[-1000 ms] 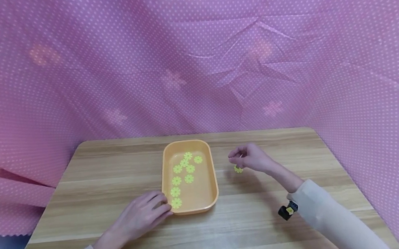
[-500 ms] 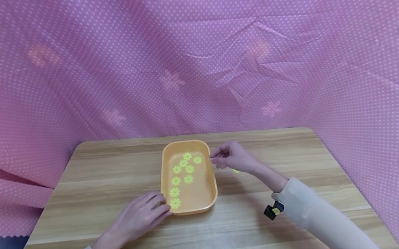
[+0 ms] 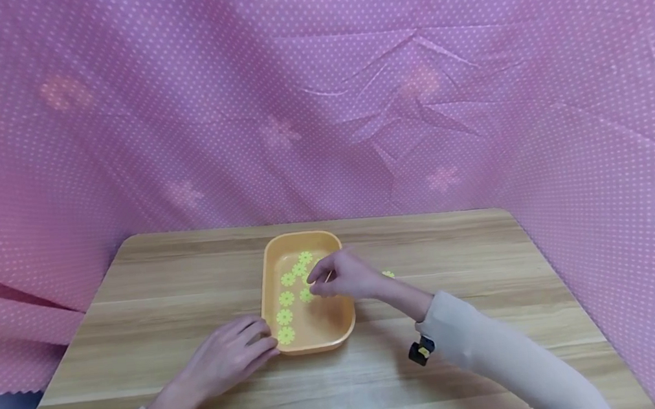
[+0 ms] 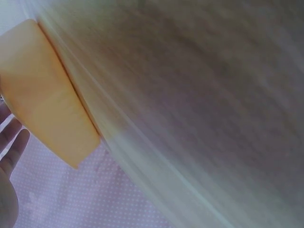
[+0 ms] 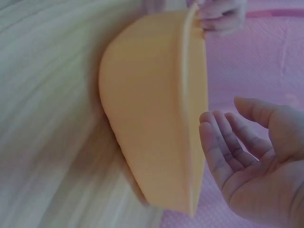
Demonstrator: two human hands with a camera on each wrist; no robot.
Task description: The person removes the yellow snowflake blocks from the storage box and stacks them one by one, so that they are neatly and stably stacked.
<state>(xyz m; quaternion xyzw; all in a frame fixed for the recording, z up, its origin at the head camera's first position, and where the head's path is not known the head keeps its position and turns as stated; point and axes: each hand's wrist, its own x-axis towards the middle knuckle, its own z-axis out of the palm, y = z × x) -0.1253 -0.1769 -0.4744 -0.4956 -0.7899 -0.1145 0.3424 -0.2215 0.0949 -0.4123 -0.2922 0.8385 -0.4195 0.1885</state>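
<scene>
Several yellow-green flower-shaped pieces (image 3: 284,317) lie in an orange-yellow tray (image 3: 321,346). My left hand (image 3: 232,352) holds the tray's near left corner, its fingertips at the rim. Over the inside of the tray hovers my right hand (image 3: 345,275), which covers some of the pieces. The right wrist view shows the right hand (image 5: 261,161) beside the tray wall (image 5: 142,104), thumb apart from loosely bent fingers and no piece visible between them. One more flower piece (image 3: 389,274) lies on the table to the right, partly behind the right forearm.
The tray stands on a wood-grain table (image 3: 194,287). A pink dotted cloth (image 3: 321,133) hangs behind the table and along its sides. A small black camera (image 3: 421,351) is strapped at the right wrist.
My right hand has moved left from the flower pieces on the table, across the tray's right rim, to above its inside. The left hand stays at the tray corner.
</scene>
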